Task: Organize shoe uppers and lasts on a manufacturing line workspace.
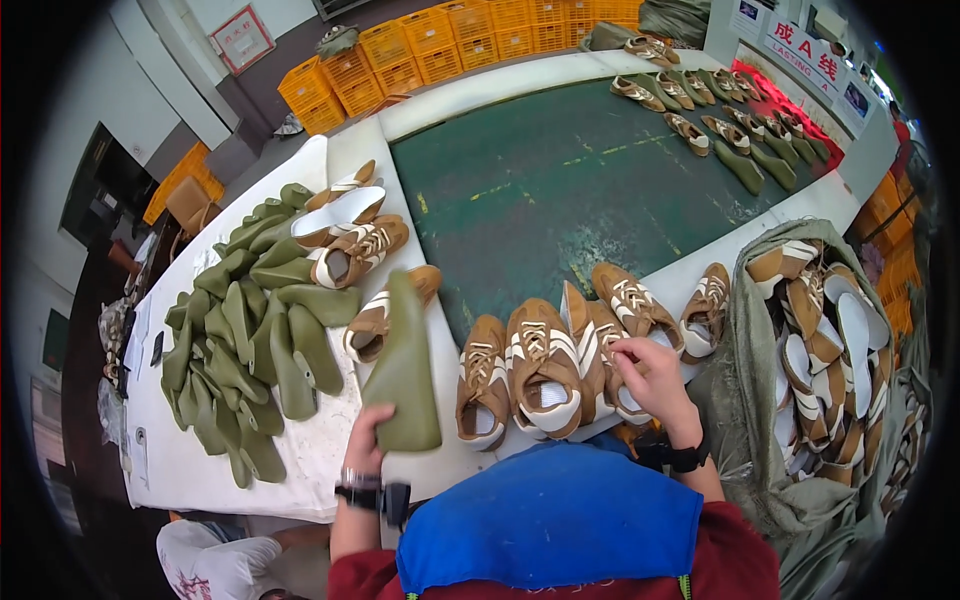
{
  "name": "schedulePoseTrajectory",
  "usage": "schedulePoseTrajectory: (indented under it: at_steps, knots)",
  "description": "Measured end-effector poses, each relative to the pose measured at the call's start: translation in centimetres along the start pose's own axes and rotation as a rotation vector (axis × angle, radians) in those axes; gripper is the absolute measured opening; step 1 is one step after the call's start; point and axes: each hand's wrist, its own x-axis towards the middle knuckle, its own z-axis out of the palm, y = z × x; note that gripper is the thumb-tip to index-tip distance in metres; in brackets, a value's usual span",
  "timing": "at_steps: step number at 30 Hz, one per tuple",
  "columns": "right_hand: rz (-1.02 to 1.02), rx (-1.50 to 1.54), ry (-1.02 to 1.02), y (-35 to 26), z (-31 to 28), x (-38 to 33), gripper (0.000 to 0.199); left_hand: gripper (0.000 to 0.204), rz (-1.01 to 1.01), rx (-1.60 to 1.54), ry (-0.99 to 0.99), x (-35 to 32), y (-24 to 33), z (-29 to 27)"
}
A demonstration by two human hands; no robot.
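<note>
My left hand is closed round the wide end of an olive-green shoe last, which points up and away from me. Just behind the last is a brown sneaker with white stripes. My right hand has its fingers curled into a pinch above the row of sneakers; whether anything is in them is hidden. Nearest to it are a striped brown sneaker and another sneaker. Further left in the row stand a laced sneaker and an end sneaker, toes away from me.
A heap of green lasts covers part of the white table at left. Beyond lies a green conveyor belt, with sneakers and lasts at its far right. A sack of sneakers stands at right. Yellow crates line the back.
</note>
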Motion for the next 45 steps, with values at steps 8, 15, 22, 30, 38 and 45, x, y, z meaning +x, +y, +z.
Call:
schedulePoseTrajectory:
  at_steps: [8, 15, 22, 30, 38, 45]
  knots:
    - [0.097, -0.081, 0.166, -0.4, -2.8, -3.9, 0.009, 0.03, -0.145, 0.123, -0.202, 22.9, 3.0, 10.6]
    - [0.271, -0.118, 0.271, 0.7, -4.5, -7.8, 0.01, 0.06, 0.085, 1.501, 0.058, 27.4, -3.4, 12.9]
    - [0.25, -0.113, 0.2, -0.2, -3.3, -5.7, 0.009, 0.062, 0.273, 1.666, 0.007, 28.9, -6.3, 16.6]
    - [0.215, -0.118, 0.117, -0.3, -2.7, -6.0, 0.011, 0.059, 0.268, 1.916, -0.099, 30.3, -7.8, 13.0]
    - [0.201, -0.025, 0.032, 0.6, -1.6, -4.7, 0.011, 0.064, 0.02, 1.858, -0.225, 26.7, -4.9, 10.7]
    - [-0.086, -0.006, -0.443, 1.3, 1.9, -2.8, 0.029, 0.051, 0.331, 1.382, -0.215, 15.4, -1.4, 7.1]
